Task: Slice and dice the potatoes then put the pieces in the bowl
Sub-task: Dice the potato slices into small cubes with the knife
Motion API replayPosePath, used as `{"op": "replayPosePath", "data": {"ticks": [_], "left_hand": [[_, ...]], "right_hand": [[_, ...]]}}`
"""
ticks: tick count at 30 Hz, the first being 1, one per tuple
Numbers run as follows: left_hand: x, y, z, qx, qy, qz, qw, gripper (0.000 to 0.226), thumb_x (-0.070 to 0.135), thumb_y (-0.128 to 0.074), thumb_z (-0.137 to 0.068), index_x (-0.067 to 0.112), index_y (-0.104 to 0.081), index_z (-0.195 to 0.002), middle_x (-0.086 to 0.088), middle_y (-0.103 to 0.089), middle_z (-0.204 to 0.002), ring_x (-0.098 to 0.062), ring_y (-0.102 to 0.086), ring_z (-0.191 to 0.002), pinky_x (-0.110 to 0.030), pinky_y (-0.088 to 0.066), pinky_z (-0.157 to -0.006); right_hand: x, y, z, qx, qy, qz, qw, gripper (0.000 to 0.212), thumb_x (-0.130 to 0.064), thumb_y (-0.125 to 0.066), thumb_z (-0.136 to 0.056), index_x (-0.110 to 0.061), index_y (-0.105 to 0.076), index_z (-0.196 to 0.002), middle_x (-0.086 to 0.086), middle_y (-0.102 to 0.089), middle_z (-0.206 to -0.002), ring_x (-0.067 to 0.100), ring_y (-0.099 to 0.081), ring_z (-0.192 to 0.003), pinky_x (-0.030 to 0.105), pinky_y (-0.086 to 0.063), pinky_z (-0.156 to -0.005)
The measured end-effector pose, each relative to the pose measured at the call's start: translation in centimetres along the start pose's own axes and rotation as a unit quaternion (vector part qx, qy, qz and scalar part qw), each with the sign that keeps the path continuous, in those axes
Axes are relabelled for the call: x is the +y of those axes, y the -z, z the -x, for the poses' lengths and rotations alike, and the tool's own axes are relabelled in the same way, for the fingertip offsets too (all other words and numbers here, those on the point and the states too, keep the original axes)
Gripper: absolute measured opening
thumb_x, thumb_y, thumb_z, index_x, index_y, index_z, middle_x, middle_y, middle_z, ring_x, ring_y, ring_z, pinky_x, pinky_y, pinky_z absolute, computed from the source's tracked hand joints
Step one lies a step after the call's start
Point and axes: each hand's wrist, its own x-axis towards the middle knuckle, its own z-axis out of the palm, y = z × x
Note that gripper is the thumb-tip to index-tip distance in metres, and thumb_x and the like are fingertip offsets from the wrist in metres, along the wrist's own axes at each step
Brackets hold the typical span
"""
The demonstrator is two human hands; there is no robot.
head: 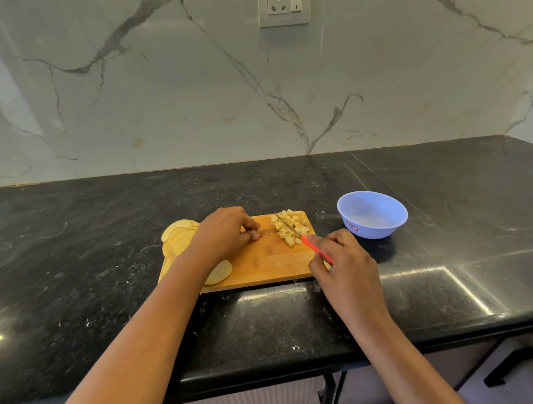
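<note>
While the right hand (340, 263) closes its fingers around the red handle of a knife (293, 230), the thin blade points away from the person and lies slanted across a heap of diced potato (293, 217). That heap sits at the far right corner of a wooden cutting board (264, 265), the cubes packed close together and touching the blade on both sides. The board lies flat on the black worktop (103, 246), towards its front edge. The left hand (226, 233) rests on the far left part of the board, knuckles up and fingers curled under with the thumb against the fingertips; I cannot tell whether it pinches a small piece there or holds nothing, since the fingers hide what lies beneath them. Round potato slices (178, 234) overlap in a loose pile at the left edge of the board, some of them hanging over onto the worktop, and the left forearm crosses above them and covers part of the pile. One more slice shows near the front left corner of the board, just beside the forearm. A pale blue bowl (382, 229) stands upright on the worktop to the right of the board's far right corner, near it but not touching, with a small red label on its side and no potato visible inside.
</note>
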Motion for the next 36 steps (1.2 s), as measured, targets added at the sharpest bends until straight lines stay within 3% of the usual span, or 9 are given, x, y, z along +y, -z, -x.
{"op": "replayPosePath", "data": {"ticks": [16,21,24,28,32,36], "left_hand": [[0.2,-0.9,0.0,0.079,0.088,0.064,0.991,0.019,0.042,-0.066,-0.085,0.032,-0.074,-0.099,0.013,-0.065,-0.107,-0.003,-0.051,-0.081,-0.022,-0.041,-0.068],[0.3,-0.9,0.0,0.086,0.091,0.071,0.990,0.014,0.040,-0.067,-0.085,0.031,-0.074,-0.094,0.015,-0.064,-0.090,-0.003,-0.051,-0.073,-0.021,-0.039,-0.060],[0.2,-1.0,-0.1,0.086,0.101,0.077,0.988,0.012,0.040,-0.068,-0.084,0.032,-0.074,-0.091,0.017,-0.061,-0.085,-0.002,-0.052,-0.072,-0.019,-0.039,-0.057],[0.1,-1.1,-0.2,0.083,0.106,0.077,0.988,0.011,0.040,-0.069,-0.083,0.032,-0.074,-0.089,0.016,-0.063,-0.084,-0.003,-0.054,-0.074,-0.022,-0.043,-0.061],[0.2,-0.9,-0.2,0.078,0.107,0.075,0.988,0.012,0.040,-0.069,-0.083,0.032,-0.074,-0.090,0.015,-0.064,-0.085,-0.005,-0.056,-0.076,-0.023,-0.047,-0.065],[0.3,-1.0,-0.1,0.084,0.114,0.067,0.988,0.012,0.041,-0.069,-0.083,0.032,-0.073,-0.089,0.013,-0.069,-0.090,-0.007,-0.060,-0.083,-0.035,-0.052,-0.081]], "right_hand": [[-1.2,-0.2,-1.7,-0.071,-0.009,-0.043,0.997,0.034,-0.018,-0.059,-0.089,-0.022,-0.063,-0.123,-0.005,-0.056,-0.089,0.011,-0.053,-0.073,0.023,-0.044,-0.064],[-1.5,-0.1,-1.9,-0.092,-0.001,-0.023,0.996,0.035,-0.021,-0.057,-0.091,-0.021,-0.061,-0.125,-0.008,-0.051,-0.088,0.007,-0.049,-0.071,0.013,-0.034,-0.059],[-1.7,0.0,-2.3,-0.090,0.005,-0.021,0.996,0.034,-0.021,-0.057,-0.091,-0.022,-0.062,-0.125,-0.007,-0.053,-0.088,0.008,-0.051,-0.073,0.016,-0.035,-0.061],[-2.0,-0.1,-2.8,-0.110,0.019,0.005,0.994,0.035,-0.024,-0.055,-0.092,-0.023,-0.060,-0.127,-0.007,-0.049,-0.088,0.007,-0.049,-0.076,0.019,-0.033,-0.061],[-2.7,-0.3,-3.8,-0.133,0.022,0.029,0.990,0.035,-0.024,-0.054,-0.093,-0.025,-0.060,-0.127,-0.003,-0.054,-0.097,0.010,-0.052,-0.083,0.023,-0.043,-0.069],[-3.7,-0.7,-3.7,-0.164,0.056,0.067,0.983,0.035,-0.023,-0.049,-0.095,-0.023,-0.058,-0.129,-0.004,-0.045,-0.093,0.012,-0.050,-0.081,0.021,-0.034,-0.063]]}}
